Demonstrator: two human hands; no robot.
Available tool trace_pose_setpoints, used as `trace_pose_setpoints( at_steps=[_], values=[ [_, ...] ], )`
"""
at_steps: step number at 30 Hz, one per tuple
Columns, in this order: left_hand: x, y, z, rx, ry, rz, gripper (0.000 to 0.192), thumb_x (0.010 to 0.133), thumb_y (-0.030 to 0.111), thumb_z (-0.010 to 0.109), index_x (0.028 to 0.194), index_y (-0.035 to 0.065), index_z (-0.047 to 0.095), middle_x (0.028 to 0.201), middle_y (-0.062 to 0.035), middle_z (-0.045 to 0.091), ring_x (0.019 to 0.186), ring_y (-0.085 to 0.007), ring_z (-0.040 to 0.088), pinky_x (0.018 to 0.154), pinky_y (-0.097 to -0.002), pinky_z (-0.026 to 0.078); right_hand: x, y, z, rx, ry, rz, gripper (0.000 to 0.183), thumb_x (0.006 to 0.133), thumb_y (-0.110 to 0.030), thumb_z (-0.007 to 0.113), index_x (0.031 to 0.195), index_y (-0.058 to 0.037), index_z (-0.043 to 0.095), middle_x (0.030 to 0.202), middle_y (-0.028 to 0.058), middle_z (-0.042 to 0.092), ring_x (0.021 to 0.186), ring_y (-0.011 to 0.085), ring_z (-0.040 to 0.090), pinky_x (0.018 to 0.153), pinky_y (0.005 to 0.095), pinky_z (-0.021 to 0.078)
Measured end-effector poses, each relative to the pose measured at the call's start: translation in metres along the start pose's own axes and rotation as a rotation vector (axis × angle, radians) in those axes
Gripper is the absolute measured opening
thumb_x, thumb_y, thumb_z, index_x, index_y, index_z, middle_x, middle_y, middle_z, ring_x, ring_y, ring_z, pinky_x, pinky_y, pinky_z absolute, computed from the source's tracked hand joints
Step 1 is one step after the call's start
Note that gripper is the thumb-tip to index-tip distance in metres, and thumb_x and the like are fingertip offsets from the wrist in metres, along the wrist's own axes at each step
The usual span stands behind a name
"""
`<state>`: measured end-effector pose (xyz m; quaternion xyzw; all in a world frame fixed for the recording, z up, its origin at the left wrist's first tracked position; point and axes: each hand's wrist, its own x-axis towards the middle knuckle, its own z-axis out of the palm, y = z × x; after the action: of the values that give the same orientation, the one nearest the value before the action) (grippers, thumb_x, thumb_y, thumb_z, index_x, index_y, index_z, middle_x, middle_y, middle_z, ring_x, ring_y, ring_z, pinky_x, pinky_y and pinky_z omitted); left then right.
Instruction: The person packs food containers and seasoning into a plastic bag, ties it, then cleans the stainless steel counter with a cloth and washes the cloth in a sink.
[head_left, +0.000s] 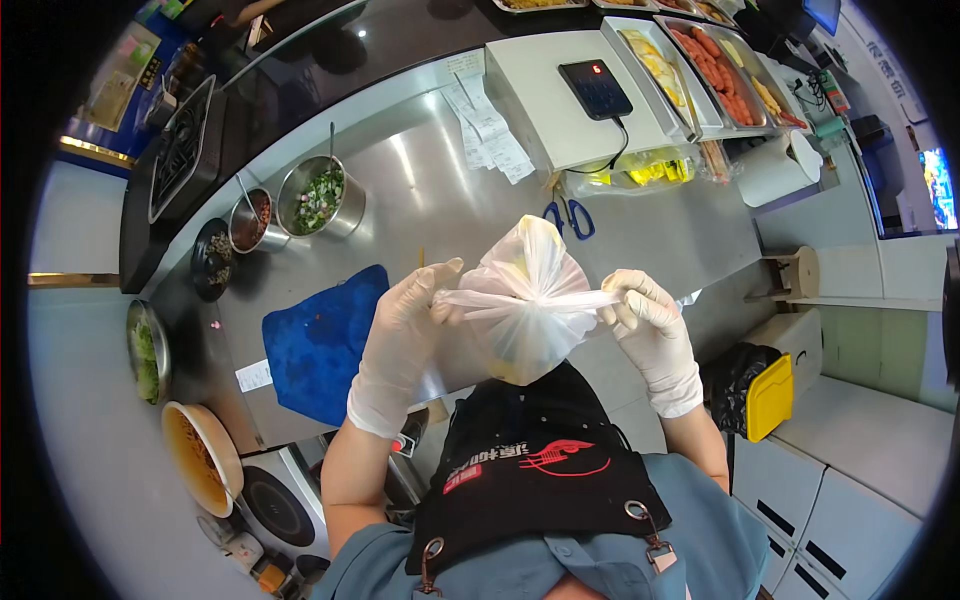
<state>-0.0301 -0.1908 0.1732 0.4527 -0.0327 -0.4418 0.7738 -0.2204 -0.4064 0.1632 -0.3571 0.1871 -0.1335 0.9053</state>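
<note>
A white translucent plastic bag (529, 330) hangs in front of my black apron, gathered at its middle, with its two handle ends pulled out to either side. My left hand (409, 330), in a pale disposable glove, pinches the left handle end. The right handle end is gripped by the fingers of my gloved right hand (649, 322). Something yellowish shows faintly through the film, but I cannot tell what is inside. Beyond the bag, blue-handled scissors (577, 219) lie on the steel counter (405, 202). Left of my left hand is a blue cloth (326, 345).
Steel pots (352, 202) of chopped greens and red sauce stand at the back left. Paper slips (491, 135) hang onto the counter. A white box (525, 67) bears a timer-like device (596, 88) and trays of sausages (712, 71). A yellow-lidded bin (770, 397) stands at right.
</note>
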Motion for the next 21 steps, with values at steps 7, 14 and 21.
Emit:
trace_pose_setpoints(
  at_steps=[7, 14, 21],
  values=[
    [0.034, -0.029, -0.056, -0.171, 0.156, -0.253, 0.032, 0.095, 0.029, 0.054, 0.107, -0.0014, 0.056, 0.06, 0.0026, 0.042, 0.054, -0.01, 0.039, 0.055, -0.0243, 0.036, 0.001, 0.019, -0.047, 0.26, 0.056, 0.132, 0.027, 0.083, -0.008, 0.061, 0.106, 0.0057, 0.059, 0.078, 0.0048, 0.054, 0.069, 0.016, 0.052, 0.07, 0.0282, 0.0428],
    [0.031, 0.001, -0.026, -0.195, 0.158, -0.274, 0.033, 0.096, 0.029, 0.054, 0.107, -0.0017, 0.056, 0.065, 0.0, 0.049, 0.058, -0.011, 0.047, 0.056, -0.0225, 0.037, -0.008, -0.002, -0.016, -0.049, 0.134, 0.023, 0.033, 0.085, -0.009, 0.062, 0.113, 0.0067, 0.054, 0.096, 0.0092, 0.062, 0.081, 0.0148, 0.059, 0.077, 0.0266, 0.0464],
    [-0.005, 0.018, 0.074, 0.952, -0.227, 0.261, 0.033, 0.09, 0.001, 0.052, 0.122, -0.0033, 0.05, 0.097, -0.0097, 0.063, 0.093, -0.0148, 0.062, 0.084, -0.0273, 0.049, -0.009, -0.017, 0.07, -0.673, -0.196, -0.193, 0.047, 0.096, -0.012, 0.048, 0.14, -0.0014, 0.033, 0.107, 0.0106, 0.064, 0.096, 0.019, 0.061, 0.091, 0.0302, 0.0428]
  ],
)
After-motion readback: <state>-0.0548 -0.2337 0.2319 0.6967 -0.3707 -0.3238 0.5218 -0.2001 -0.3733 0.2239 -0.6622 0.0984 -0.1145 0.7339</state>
